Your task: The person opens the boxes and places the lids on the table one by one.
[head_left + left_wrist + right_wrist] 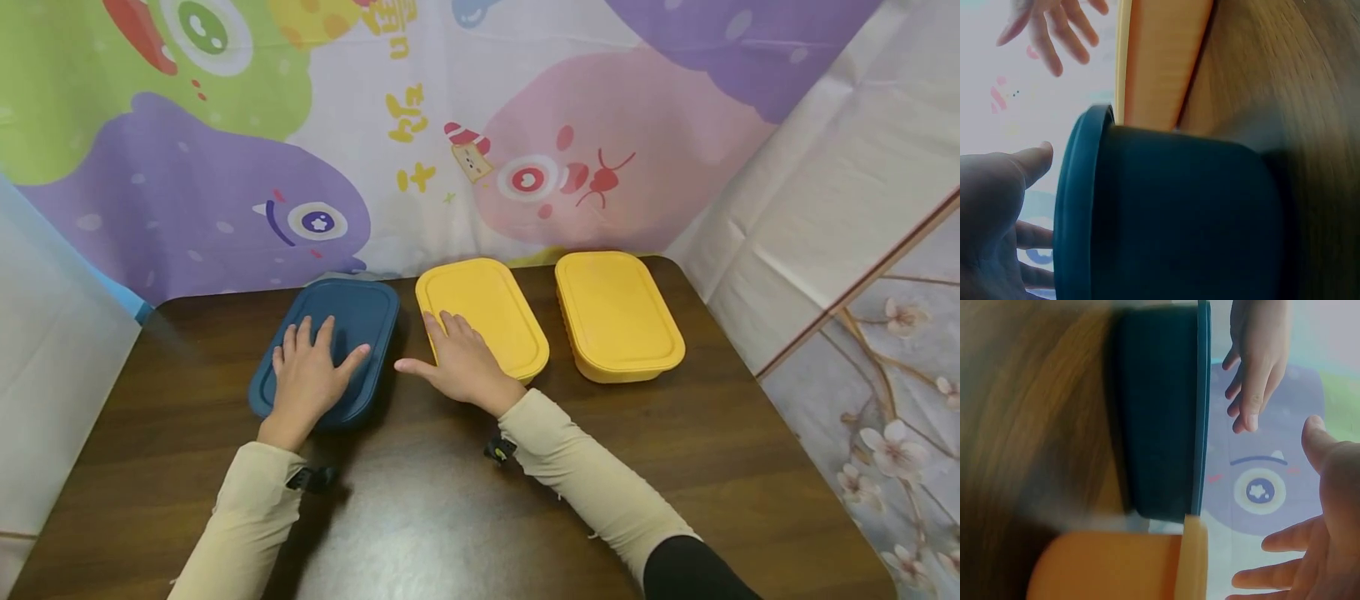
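Observation:
Three lidded rectangular food containers stand in a row along the table's back edge. My left hand (306, 377) is over the dark blue container (363, 321), fingers spread; in the right wrist view this left hand (1261, 356) appears slightly apart from the blue lid (1204, 412). Over the near left part of the middle yellow container (491, 296) is my right hand (467, 365), with thumb out and fingers extended. The right wrist view shows a gap between this right hand (1341, 500) and the yellow lid (1191, 562). Neither hand grips anything.
A second yellow container (618, 312) stands at the right end of the row. The brown wooden table (420, 500) has a cartoon-printed cloth (420, 208) hanging behind it. Floral panels (885, 400) stand at the right side.

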`<action>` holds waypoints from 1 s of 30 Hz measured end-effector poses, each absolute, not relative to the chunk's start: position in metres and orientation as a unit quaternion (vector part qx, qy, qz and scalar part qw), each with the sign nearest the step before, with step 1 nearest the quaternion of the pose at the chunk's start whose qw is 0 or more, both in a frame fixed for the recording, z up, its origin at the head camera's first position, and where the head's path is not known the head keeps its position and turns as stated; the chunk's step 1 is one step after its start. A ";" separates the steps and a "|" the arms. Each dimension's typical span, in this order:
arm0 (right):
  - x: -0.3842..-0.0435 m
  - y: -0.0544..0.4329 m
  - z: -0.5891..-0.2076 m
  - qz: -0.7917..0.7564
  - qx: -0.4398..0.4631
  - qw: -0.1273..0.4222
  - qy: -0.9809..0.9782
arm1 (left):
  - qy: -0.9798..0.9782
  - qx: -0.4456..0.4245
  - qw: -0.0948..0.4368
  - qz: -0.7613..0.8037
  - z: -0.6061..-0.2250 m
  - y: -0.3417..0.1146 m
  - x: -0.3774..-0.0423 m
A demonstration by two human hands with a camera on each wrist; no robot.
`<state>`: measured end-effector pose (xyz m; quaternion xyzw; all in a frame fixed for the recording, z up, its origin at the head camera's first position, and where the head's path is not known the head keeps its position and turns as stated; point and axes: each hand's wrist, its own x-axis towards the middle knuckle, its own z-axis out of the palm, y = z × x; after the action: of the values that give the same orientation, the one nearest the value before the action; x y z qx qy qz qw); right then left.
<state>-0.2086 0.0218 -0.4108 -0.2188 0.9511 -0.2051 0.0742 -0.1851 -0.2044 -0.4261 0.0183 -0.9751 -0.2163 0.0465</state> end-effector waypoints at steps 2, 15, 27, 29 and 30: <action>-0.207 0.018 -0.412 -0.204 -0.224 0.076 0.950 | -0.975 0.023 0.047 -0.218 -0.427 -0.208 -0.183; -0.199 -0.003 -0.423 -0.231 -0.248 0.087 0.937 | -0.975 0.048 0.048 -0.212 -0.436 -0.227 -0.178; -0.193 -0.019 -0.425 -0.263 -0.261 0.103 0.923 | -0.972 0.065 0.053 -0.220 -0.438 -0.236 -0.175; -0.191 -0.022 -0.427 -0.269 -0.258 0.110 0.921 | -0.972 0.069 0.049 -0.220 -0.439 -0.238 -0.175; -0.190 -0.024 -0.428 -0.272 -0.256 0.112 0.921 | -0.972 0.072 0.047 -0.220 -0.439 -0.239 -0.175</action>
<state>-0.1904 -0.0238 -0.4279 -0.2564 0.9206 -0.2723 0.1124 -0.1753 -0.2391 -0.4393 0.0717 -0.9716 -0.2204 0.0469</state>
